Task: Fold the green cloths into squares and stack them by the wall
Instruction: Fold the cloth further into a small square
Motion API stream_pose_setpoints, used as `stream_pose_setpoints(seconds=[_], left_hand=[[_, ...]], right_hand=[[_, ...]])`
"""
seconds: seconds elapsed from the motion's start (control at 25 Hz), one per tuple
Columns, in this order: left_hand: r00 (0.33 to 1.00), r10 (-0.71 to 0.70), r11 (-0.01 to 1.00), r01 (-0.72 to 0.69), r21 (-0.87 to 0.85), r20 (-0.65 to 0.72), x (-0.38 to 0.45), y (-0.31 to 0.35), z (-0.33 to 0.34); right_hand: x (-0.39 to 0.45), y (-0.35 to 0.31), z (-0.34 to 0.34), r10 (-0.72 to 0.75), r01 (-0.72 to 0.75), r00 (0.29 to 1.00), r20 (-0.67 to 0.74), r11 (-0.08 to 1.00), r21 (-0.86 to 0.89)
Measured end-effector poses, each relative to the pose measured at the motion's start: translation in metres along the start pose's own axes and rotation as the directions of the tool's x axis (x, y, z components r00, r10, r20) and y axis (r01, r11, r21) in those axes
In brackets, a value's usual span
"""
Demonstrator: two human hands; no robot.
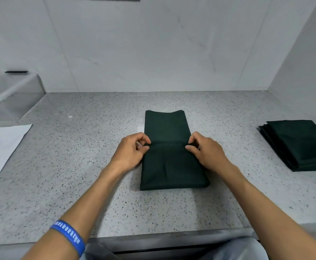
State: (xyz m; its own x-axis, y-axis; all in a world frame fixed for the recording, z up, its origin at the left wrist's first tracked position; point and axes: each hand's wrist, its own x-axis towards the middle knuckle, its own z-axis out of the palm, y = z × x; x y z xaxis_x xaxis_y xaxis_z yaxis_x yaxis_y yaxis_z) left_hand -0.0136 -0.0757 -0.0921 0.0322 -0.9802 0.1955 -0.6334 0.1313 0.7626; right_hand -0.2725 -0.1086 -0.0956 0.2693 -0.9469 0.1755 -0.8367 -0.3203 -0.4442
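Green cloth (169,156), a long folded strip in the middle of the table (78,156), pinched at both side edges.
My left hand (132,152) and right hand (205,152) each pinch the near layer's edge at mid-strip. If one corner slips or I pull unevenly, the fold lands skewed and it won't match the stack (299,145) by the right wall (307,62).

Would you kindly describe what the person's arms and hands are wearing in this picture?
Both forearms are bare, with no sleeves in view. The left hand and right hand wear no gloves or rings that show. A blue wristband with pale printed lettering, too blurred to read, circles the left forearm.
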Motion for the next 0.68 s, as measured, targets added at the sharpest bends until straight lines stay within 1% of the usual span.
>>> stream_pose_setpoints(seconds=[0.08,0.16,0.24,0.28,0.32,0.36,0.4,0.44,0.48,0.52,0.56,0.64,0.68], left_hand=[[0.998,0.045,0.998,-0.043,0.054,-0.040,-0.002,-0.001,0.004],[0.986,0.155,0.976,-0.144,0.161,-0.054,-0.004,-0.005,0.007],[0.960,0.280,0.927,-0.265,0.265,-0.019,-0.006,-0.009,0.010],[0.943,0.332,0.889,-0.321,0.326,0.025,-0.006,-0.012,0.011],[0.927,0.368,0.848,-0.368,0.382,0.075,-0.006,-0.014,0.010],[0.916,0.382,0.817,-0.398,0.417,0.124,-0.007,-0.014,0.008],[0.913,0.374,0.801,-0.406,0.440,0.163,-0.009,-0.011,0.004],[0.915,0.348,0.790,-0.403,0.462,0.203,-0.011,-0.008,-0.001],[0.917,0.312,0.770,-0.397,0.500,0.248,-0.014,-0.004,-0.004],[0.917,0.276,0.736,-0.395,0.550,0.289,-0.016,0.001,-0.005],[0.916,0.236,0.695,-0.392,0.603,0.323,-0.019,0.009,-0.005],[0.928,0.153,0.647,-0.353,0.676,0.339,-0.030,0.024,0.003],[0.936,0.104,0.640,-0.322,0.697,0.337,-0.037,0.028,0.010]], right_hand=[[-0.002,0.000,0.003,0.009,-0.009,0.997,-0.071,1.000,-0.003],[-0.004,0.002,0.006,0.018,-0.017,0.992,-0.121,1.000,0.016],[-0.005,0.002,0.009,0.009,-0.006,0.986,-0.169,1.000,0.020],[-0.007,0.001,0.010,-0.040,0.034,0.981,-0.191,0.999,-0.035],[-0.009,0.000,0.010,-0.126,0.098,0.970,-0.207,0.985,-0.141],[-0.011,-0.001,0.008,-0.234,0.176,0.951,-0.205,0.948,-0.266],[-0.013,-0.001,0.004,-0.324,0.246,0.933,-0.159,0.893,-0.377],[-0.016,-0.004,-0.004,-0.360,0.290,0.930,-0.076,0.845,-0.449],[-0.019,-0.013,-0.012,-0.324,0.283,0.946,0.001,0.826,-0.487],[-0.024,-0.025,-0.016,-0.245,0.237,0.968,0.050,0.838,-0.492],[-0.030,-0.039,-0.015,-0.182,0.179,0.982,0.039,0.868,-0.462],[-0.047,-0.076,0.001,-0.162,0.142,0.986,-0.044,0.944,-0.299],[-0.056,-0.091,0.015,-0.131,0.122,0.991,-0.029,0.970,-0.210]])
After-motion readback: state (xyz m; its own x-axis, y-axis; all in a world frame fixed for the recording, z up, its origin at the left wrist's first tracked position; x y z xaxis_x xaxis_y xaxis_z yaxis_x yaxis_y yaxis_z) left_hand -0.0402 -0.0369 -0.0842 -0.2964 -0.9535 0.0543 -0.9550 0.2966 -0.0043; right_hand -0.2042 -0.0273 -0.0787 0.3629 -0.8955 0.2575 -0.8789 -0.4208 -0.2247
